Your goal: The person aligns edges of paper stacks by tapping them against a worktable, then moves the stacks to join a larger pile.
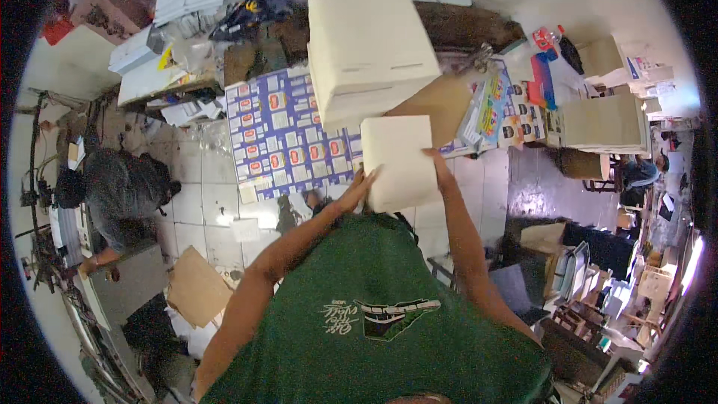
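In front of my body is a small block of cream paper (pixel 400 157), which looks like a stack of sheets. My left hand (pixel 360 188) presses along its left side near the lower corner. At the upper right edge, my right hand (pixel 440 166) grips it, so the block sits between both hands. Just beyond it rises a tall stack of larger cream sheets (pixel 366 34) on the table. Under these lies a blue printed sheet (pixel 254 138) covered with rows of label shapes.
Colourful printed sheets (pixel 490 116) lie to the right, with more cream paper stacks (pixel 606 127) farther right. A cluttered bench (pixel 258 41) runs along the back wall. One person (pixel 123 198) bends down at the left; another person (pixel 642 170) is far right. Brown cardboard (pixel 198 288) lies lower left.
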Demonstrator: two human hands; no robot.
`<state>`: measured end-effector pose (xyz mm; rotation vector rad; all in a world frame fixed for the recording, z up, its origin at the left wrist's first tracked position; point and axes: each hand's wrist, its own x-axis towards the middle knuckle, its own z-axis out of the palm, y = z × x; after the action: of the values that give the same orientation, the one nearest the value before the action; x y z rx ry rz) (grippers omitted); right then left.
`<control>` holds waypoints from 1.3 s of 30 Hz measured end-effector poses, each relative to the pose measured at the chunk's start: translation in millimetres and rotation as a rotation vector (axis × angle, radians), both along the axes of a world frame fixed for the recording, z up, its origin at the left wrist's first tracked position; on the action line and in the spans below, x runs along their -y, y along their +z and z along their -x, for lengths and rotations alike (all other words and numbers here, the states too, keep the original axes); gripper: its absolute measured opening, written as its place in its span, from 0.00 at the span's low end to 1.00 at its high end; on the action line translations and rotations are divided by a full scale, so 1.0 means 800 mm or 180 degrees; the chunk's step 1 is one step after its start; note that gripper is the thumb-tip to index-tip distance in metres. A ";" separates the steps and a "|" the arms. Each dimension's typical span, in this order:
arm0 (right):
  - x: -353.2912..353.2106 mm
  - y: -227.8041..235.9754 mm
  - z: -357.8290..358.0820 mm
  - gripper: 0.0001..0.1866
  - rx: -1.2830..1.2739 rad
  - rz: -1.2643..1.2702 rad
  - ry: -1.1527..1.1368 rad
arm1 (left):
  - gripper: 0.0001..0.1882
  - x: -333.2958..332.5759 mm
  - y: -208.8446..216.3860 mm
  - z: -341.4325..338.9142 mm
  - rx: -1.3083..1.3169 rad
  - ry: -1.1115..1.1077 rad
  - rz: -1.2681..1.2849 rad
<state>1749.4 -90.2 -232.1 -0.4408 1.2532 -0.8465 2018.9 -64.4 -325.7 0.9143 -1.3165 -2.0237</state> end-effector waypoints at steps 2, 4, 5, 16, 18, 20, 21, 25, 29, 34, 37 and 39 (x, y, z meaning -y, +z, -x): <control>-0.003 -0.018 0.014 0.28 -0.0169 0.0279 -0.0012 | 0.55 0.005 0.064 0.022 0.0010 0.0283 -0.0791; 0.001 -0.021 0.017 0.29 -0.0204 0.0308 0.0152 | 0.52 -0.001 0.073 0.023 0.0146 0.0273 -0.0846; 0.005 -0.024 0.024 0.32 0.0076 0.0014 0.0292 | 0.51 0.002 0.081 0.026 0.0014 0.0234 -0.0802; -0.005 -0.080 0.037 0.34 0.0309 0.0241 0.0593 | 0.36 -0.030 0.102 0.023 0.0264 0.0637 -0.1108; -0.021 -0.077 0.020 0.42 0.0298 0.0534 0.0687 | 0.37 -0.058 0.112 0.008 0.0698 0.0829 -0.0877; -0.048 0.010 -0.017 0.48 0.0147 0.1176 0.0567 | 0.37 -0.087 0.149 -0.007 0.0705 0.1078 -0.0527; -0.049 0.025 -0.032 0.50 0.0098 0.1210 0.0709 | 0.36 -0.104 0.171 -0.014 0.0611 0.1287 -0.0593; -0.060 0.038 -0.096 0.55 -0.0278 0.1384 0.1526 | 0.33 -0.166 0.194 -0.070 0.0396 0.1795 -0.0981; -0.037 0.051 -0.189 0.54 -0.0097 0.1016 0.1792 | 0.30 -0.187 0.198 -0.121 0.0115 0.2724 -0.1039; 0.031 0.060 -0.285 0.44 0.0178 0.1199 0.1636 | 0.29 -0.116 0.168 -0.214 -0.0084 0.2523 -0.1185; 0.076 0.059 -0.336 0.40 0.0182 0.0996 0.1481 | 0.30 -0.052 0.152 -0.270 -0.0221 0.2336 -0.1127; 0.108 0.061 -0.361 0.36 -0.0013 0.1221 0.1155 | 0.30 0.000 0.151 -0.299 -0.0150 0.2222 -0.1108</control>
<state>2038.5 -177.0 -183.2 -0.9475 0.9716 -0.7712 2257.8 -64.2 -205.1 1.2551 -0.4990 -1.7028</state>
